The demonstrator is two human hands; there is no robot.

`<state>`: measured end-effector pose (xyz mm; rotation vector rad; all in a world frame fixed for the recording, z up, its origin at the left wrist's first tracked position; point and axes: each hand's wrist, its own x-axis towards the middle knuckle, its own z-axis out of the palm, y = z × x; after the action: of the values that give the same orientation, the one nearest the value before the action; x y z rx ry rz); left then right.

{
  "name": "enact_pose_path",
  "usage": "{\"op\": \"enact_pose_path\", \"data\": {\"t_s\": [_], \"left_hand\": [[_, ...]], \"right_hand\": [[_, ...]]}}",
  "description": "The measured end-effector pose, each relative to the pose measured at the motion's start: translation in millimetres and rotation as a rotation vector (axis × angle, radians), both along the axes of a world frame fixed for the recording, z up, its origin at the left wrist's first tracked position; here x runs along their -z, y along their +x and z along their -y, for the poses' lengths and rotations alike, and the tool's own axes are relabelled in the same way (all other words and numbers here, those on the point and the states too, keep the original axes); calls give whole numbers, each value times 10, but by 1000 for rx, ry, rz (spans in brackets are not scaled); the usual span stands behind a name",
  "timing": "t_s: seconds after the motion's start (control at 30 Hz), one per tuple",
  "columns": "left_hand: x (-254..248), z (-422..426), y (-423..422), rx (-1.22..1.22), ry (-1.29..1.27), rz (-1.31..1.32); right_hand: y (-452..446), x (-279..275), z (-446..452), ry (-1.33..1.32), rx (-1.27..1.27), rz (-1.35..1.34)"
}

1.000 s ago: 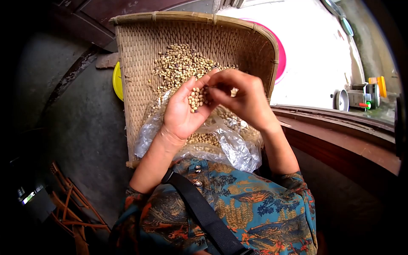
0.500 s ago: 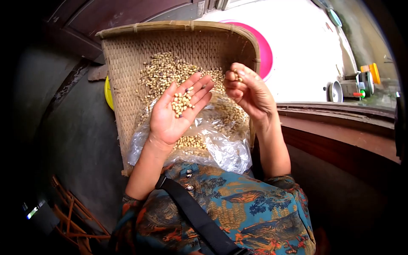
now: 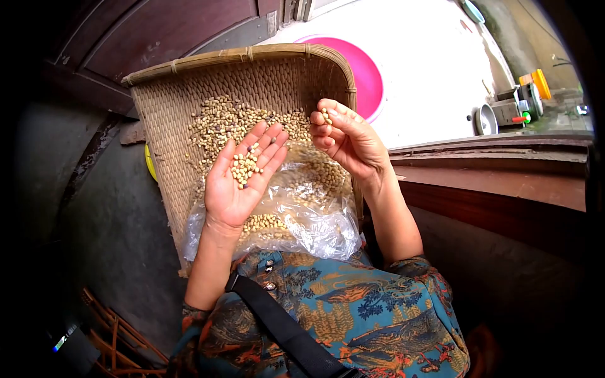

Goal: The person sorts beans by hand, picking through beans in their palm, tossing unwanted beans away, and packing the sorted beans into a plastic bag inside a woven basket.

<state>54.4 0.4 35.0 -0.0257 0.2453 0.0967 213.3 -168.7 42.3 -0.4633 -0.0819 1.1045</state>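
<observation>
My left hand (image 3: 222, 196) is palm up, its fingers stretched out, and carries a small heap of pale yellow beans (image 3: 244, 169) with a few dark ones. Close to its right, my right hand (image 3: 356, 143) is closed, pinching a few beans (image 3: 326, 116) between thumb and fingertips. Below both hands lies a woven winnowing basket (image 3: 157, 160) with a spread of pale and dark beans (image 3: 217, 123). A clear plastic bag (image 3: 324, 230) rests in its near part, with yellower beans (image 3: 263, 222) showing near its left side.
A pink basin (image 3: 365, 79) stands beyond the basket's far right corner. A wooden sill (image 3: 491, 179) runs along the right. A yellow rim (image 3: 150, 162) shows at the basket's left, and a wooden frame (image 3: 116, 337) is at lower left. A dark door (image 3: 170, 31) is behind.
The whole view has shifted, so basket and hands appear farther left and slightly lower. Both hands keep nearly the same pose, with beans in the left palm and a few in the right pinch.
</observation>
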Motion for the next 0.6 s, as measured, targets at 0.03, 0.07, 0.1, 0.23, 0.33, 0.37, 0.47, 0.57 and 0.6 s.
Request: {"op": "enact_pose_path", "data": {"t_s": [0.03,0.07,0.1,0.23,0.33,0.37,0.47,0.57,0.6], "left_hand": [[-4,2,-2,-2,-1,-4],[-4,3,-5,-4,-2,-6],[-1,1,-7,-6,-3,-7],[-19,1,-4,-8,2,-10],[-3,-6,-10,1,-4,24],[1,-8,-10,2,-3,25],[11,-27,-35,0,1,30],[43,-38,-28,4,1,49],[55,-37,-27,3,1,49]], "right_hand": [[-8,-1,-1,18,-6,-26],[-16,-2,-3,35,-12,-51],[-16,-4,-4,54,-18,-76],[32,-29,50,83,-1,-75],[200,-58,182,105,45,-32],[308,-77,250,99,66,13],[711,-131,450,-131,253,302],[1147,-103,542,-459,312,588],[1240,-89,498,-736,327,807]]}}
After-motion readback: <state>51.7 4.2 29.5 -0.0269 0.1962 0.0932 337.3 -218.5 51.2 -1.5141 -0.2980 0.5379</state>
